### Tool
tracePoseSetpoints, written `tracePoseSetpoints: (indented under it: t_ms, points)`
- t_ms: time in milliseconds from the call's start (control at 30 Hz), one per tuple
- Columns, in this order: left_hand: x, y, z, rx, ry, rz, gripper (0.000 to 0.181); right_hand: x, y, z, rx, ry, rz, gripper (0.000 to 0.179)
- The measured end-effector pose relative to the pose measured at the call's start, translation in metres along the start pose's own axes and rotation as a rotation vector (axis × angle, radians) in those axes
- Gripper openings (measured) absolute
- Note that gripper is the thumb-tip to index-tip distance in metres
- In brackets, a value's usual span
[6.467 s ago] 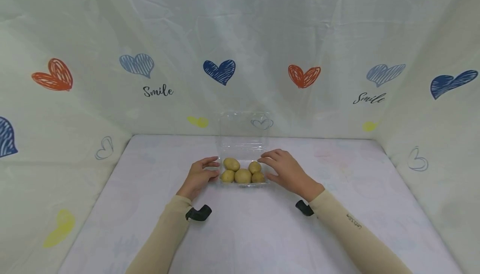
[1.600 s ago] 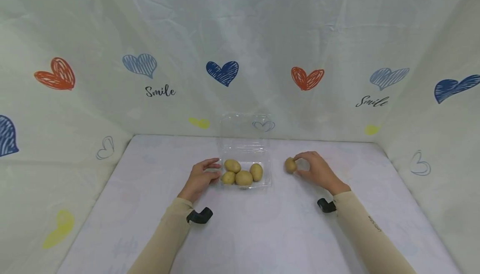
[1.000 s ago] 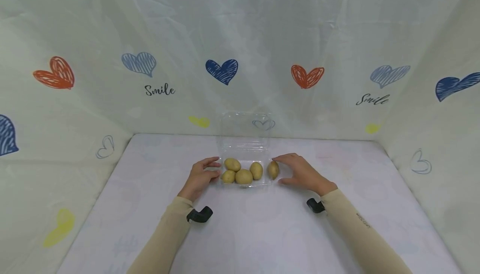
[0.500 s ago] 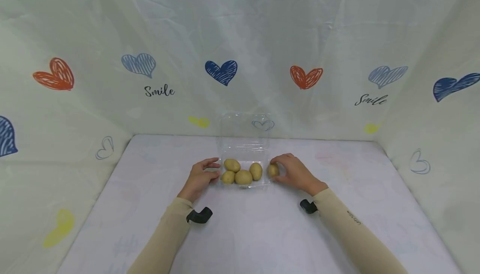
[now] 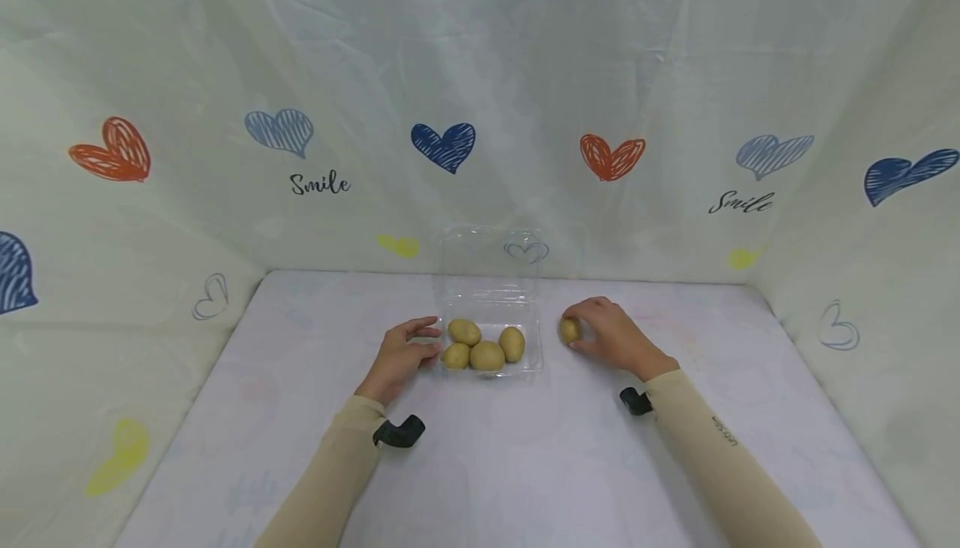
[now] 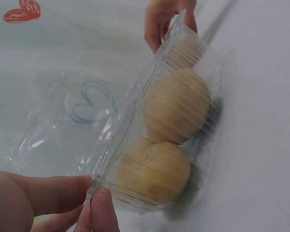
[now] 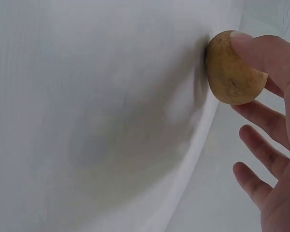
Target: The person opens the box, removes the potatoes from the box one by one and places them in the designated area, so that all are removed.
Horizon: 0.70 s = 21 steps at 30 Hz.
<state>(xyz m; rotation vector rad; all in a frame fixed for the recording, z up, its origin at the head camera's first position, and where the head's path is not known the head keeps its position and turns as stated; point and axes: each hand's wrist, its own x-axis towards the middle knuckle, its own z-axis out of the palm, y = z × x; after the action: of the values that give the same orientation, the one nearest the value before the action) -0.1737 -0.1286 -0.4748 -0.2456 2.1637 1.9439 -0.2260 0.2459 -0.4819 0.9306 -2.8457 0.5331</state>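
A clear plastic clamshell box (image 5: pixel 531 361) stands on the table with its lid (image 5: pixel 487 261) raised at the back. Several yellow-brown potatoes (image 5: pixel 487 356) sit inside, and its right end is bare. At the left end, my left hand (image 5: pixel 397 358) pinches the rim between thumb and fingers; the left wrist view shows the fingertips (image 6: pixel 102 203) on the edge. Right of the box, my right hand (image 5: pixel 611 338) grips a single potato (image 7: pixel 234 70) between thumb and index finger, low at the table surface. Its other fingers are spread apart.
A white cloth covers the table (image 5: pixel 495 465). Pale sheeting (image 5: pixel 525 48) printed with hearts and "Smile" lettering hangs behind and along both sides. A dark wrist mount (image 5: pixel 400 431) sits on the left sleeve and another mount (image 5: pixel 636 401) on the right.
A potato has left the box's right end and is in my right hand. It stood right beside the box half a second ago and has since moved right. My left hand stays put.
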Motion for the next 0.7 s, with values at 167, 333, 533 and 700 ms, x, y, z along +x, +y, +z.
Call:
tracePoseSetpoints:
  t_ms: [167, 333, 533, 700]
  points:
    - [0.001, 0.0, 0.0, -0.002, 0.001, 0.0, 0.051, -0.001, 0.002, -0.001, 0.01, -0.005, 0.005, 0.047]
    - [0.002, 0.001, 0.0, 0.0, 0.01, -0.013, 0.051, -0.001, -0.002, -0.002, 0.02, -0.02, 0.003, 0.048]
    - [0.003, 0.0, 0.0, 0.015, 0.004, -0.012, 0.051, 0.003, -0.011, -0.007, -0.024, -0.015, 0.0, 0.051]
    - [0.002, 0.0, 0.0, 0.022, 0.004, -0.007, 0.05, 0.009, -0.027, -0.014, -0.072, 0.033, -0.026, 0.051]
